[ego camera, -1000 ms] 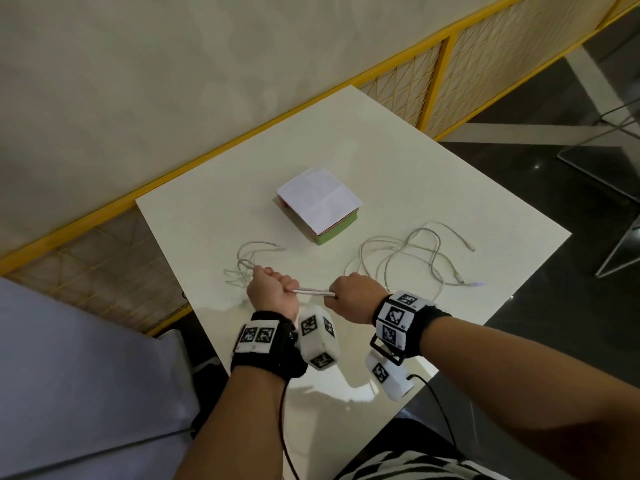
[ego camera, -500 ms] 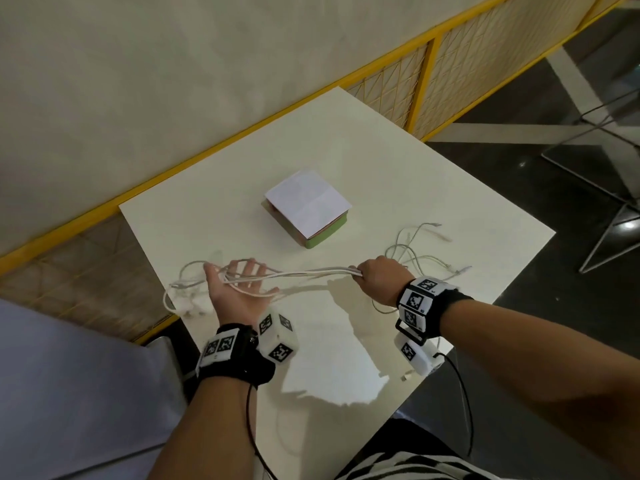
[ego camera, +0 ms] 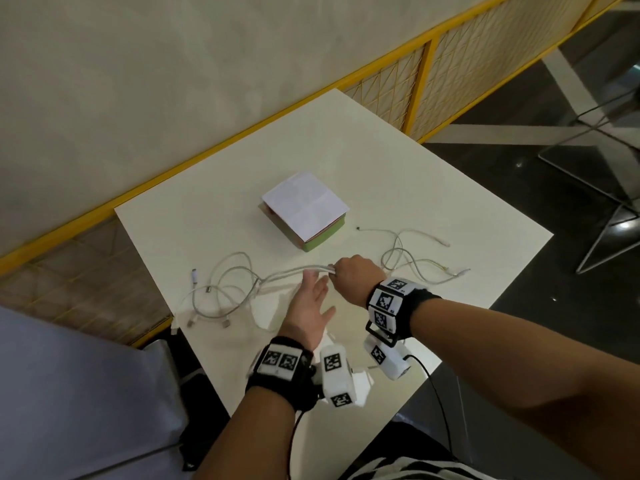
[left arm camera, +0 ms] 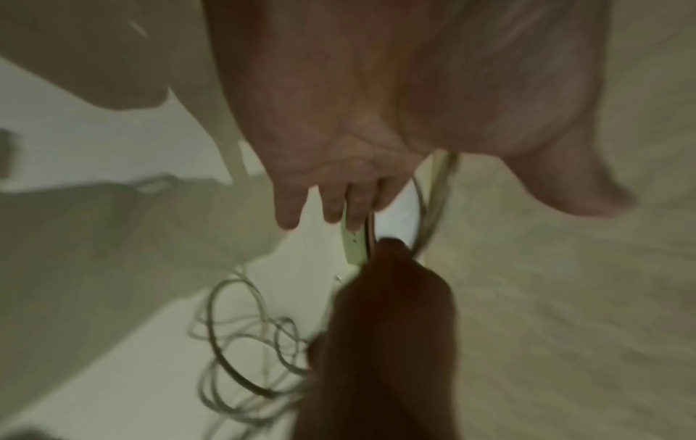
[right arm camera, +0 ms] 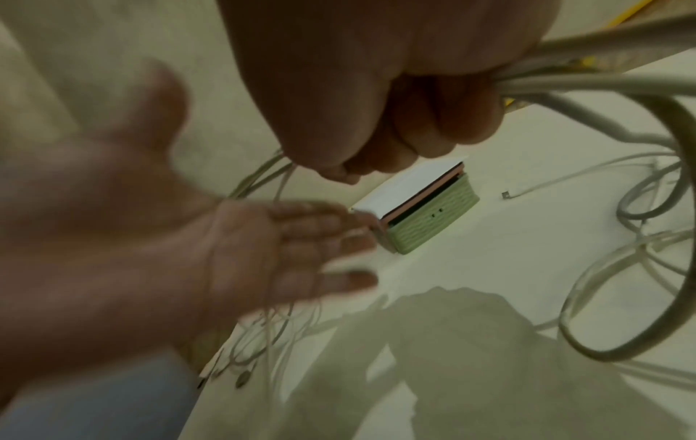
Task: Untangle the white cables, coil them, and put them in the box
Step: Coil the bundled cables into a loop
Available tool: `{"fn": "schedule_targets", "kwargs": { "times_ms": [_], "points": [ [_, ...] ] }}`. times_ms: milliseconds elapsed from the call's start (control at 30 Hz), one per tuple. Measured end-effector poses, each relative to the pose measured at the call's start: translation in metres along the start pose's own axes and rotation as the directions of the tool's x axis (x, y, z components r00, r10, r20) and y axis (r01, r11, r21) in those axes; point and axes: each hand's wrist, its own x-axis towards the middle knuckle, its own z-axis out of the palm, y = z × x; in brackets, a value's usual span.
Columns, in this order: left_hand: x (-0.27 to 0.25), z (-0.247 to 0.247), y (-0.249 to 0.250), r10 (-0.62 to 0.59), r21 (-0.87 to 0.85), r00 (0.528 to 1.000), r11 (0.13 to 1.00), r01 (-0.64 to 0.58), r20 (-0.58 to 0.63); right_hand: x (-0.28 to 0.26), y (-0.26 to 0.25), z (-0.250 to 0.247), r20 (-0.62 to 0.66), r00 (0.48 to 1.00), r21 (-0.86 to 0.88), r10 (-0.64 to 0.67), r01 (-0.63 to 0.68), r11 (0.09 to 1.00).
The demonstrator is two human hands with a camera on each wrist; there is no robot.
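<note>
Several white cables (ego camera: 228, 289) lie tangled on the white table (ego camera: 415, 181), with loops left and right of my hands. My right hand (ego camera: 355, 275) grips a bundle of the cables (right arm camera: 602, 80) in a fist, a little above the table. My left hand (ego camera: 311, 301) is open with straight fingers, just left of the right fist and below the taut strands, holding nothing. The box (ego camera: 306, 213) is green with a white lid, shut, beyond my hands. In the right wrist view the right hand (right arm camera: 376, 104) hangs over the box (right arm camera: 425, 217), with the left hand (right arm camera: 263, 238) blurred.
Cable plugs (ego camera: 207, 317) lie near the table's left edge. More cable loops (ego camera: 419, 261) spread to the right of my right hand. A yellow-framed mesh fence (ego camera: 426, 77) runs behind the table. A metal chair frame (ego camera: 606, 216) stands on the dark floor at right.
My left hand, which had slid left along the cables, has come back beside the right fist, open. The left cable ends now lie loose on the table. The right hand keeps its grip.
</note>
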Motion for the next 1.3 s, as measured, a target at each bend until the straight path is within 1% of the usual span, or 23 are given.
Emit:
{"fn": "schedule_targets", "kwargs": {
  "times_ms": [33, 100, 167, 267, 333, 467, 567, 667, 733, 800, 900, 967, 1133, 1267, 1300],
  "points": [
    [0.003, 0.005, 0.005, 0.046, -0.009, 0.998, 0.999, -0.046, -0.034, -0.003, -0.002, 0.004, 0.003, 1.0, -0.027, -0.019, 0.019, 0.999],
    [0.01, 0.014, 0.014, 0.132, -0.096, 0.978, 0.984, -0.148, -0.16, -0.009, -0.005, 0.01, -0.008, 0.999, -0.06, -0.051, 0.05, 0.997],
    [0.01, 0.024, 0.02, 0.144, -0.203, 0.948, 0.957, -0.206, -0.283, -0.012, -0.008, 0.013, -0.025, 0.996, -0.088, -0.088, 0.086, 0.992],
    [0.005, 0.034, 0.027, 0.148, -0.297, 0.91, 0.915, -0.275, -0.387, -0.009, -0.012, 0.013, -0.029, 0.99, -0.085, -0.136, 0.133, 0.987],
    [0.004, 0.025, 0.046, 0.141, -0.358, 0.889, 0.879, -0.315, -0.435, -0.01, -0.002, 0.013, 0.007, 0.991, -0.068, -0.136, 0.136, 0.988],
    [0.008, -0.015, 0.095, 0.161, -0.373, 0.836, 0.84, -0.395, -0.524, -0.016, 0.048, 0.022, 0.059, 0.994, -0.036, -0.093, 0.095, 0.995],
    [0.005, -0.023, 0.101, 0.18, -0.357, 0.816, 0.833, -0.423, -0.549, -0.012, 0.07, 0.015, 0.051, 0.993, -0.037, -0.106, 0.108, 0.993],
    [0.001, -0.026, 0.103, 0.213, -0.316, 0.812, 0.844, -0.432, -0.543, -0.006, 0.089, 0.005, 0.01, 0.997, -0.053, -0.08, 0.08, 0.995],
    [-0.006, -0.039, 0.115, 0.246, -0.284, 0.794, 0.842, -0.459, -0.556, -0.008, 0.112, 0.003, 0.008, 1.0, -0.066, -0.016, 0.016, 0.998],
    [-0.01, -0.051, 0.128, 0.263, -0.321, 0.792, 0.809, -0.492, -0.551, -0.015, 0.139, 0.004, 0.022, 0.997, -0.054, 0.069, -0.068, 0.996],
    [-0.011, -0.052, 0.129, 0.276, -0.328, 0.781, 0.791, -0.516, -0.561, -0.021, 0.163, 0.008, 0.068, 0.987, -0.057, 0.142, -0.139, 0.989],
    [-0.009, -0.046, 0.122, 0.281, -0.315, 0.769, 0.791, -0.524, -0.574, -0.018, 0.169, 0.008, 0.048, 0.984, -0.037, 0.172, -0.17, 0.985],
    [-0.005, -0.048, 0.113, 0.246, -0.332, 0.782, 0.803, -0.495, -0.573, -0.01, 0.173, 0.0, -0.002, 0.983, -0.081, 0.184, -0.184, 0.98],
    [-0.007, -0.041, 0.108, 0.244, -0.35, 0.786, 0.793, -0.499, -0.568, -0.003, 0.159, -0.005, 0.052, 0.987, -0.074, 0.15, -0.146, 0.987],
    [-0.008, -0.039, 0.107, 0.248, -0.348, 0.785, 0.792, -0.502, -0.568, -0.001, 0.159, -0.005, 0.07, 0.985, -0.095, 0.157, -0.15, 0.984]
  ]
}}
